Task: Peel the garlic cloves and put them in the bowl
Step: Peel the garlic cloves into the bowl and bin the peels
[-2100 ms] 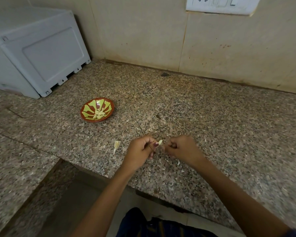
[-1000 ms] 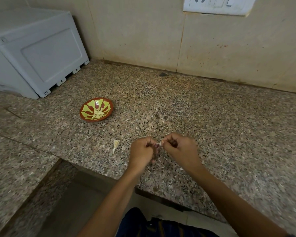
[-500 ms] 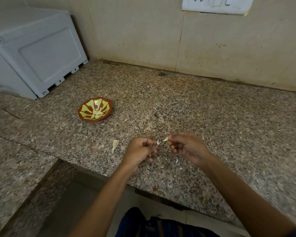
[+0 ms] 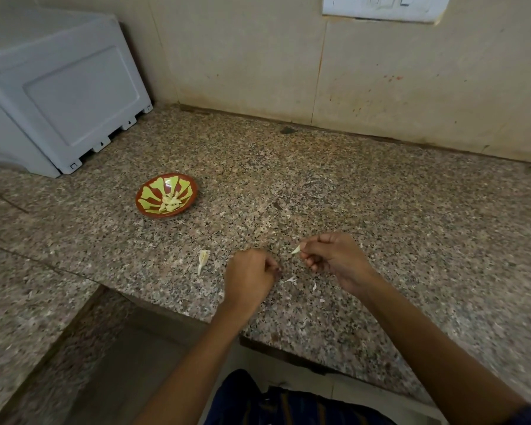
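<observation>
My right hand (image 4: pixel 334 260) pinches a small pale garlic clove (image 4: pixel 295 250) between thumb and fingertips, just above the granite counter (image 4: pixel 380 216). To its left, my left hand (image 4: pixel 250 279) is curled into a loose fist, with nothing showing in it. The two hands are a little apart. An unpeeled clove (image 4: pixel 203 259) lies on the counter left of my left hand. Farther back left stands the red bowl with a yellow-green pattern (image 4: pixel 145 207), holding several peeled cloves (image 4: pixel 170 200).
Thin scraps of garlic skin (image 4: pixel 290 280) lie on the counter between and below my hands. A white appliance (image 4: pixel 59 93) fills the back left corner. The tiled wall with a switch plate (image 4: pixel 380 7) runs behind. The counter's front edge (image 4: pixel 273 338) is under my forearms.
My hands have drawn apart. The right hand moved right with the pale clove in its fingertips, and a scrap of skin now lies on the counter by the left hand.
</observation>
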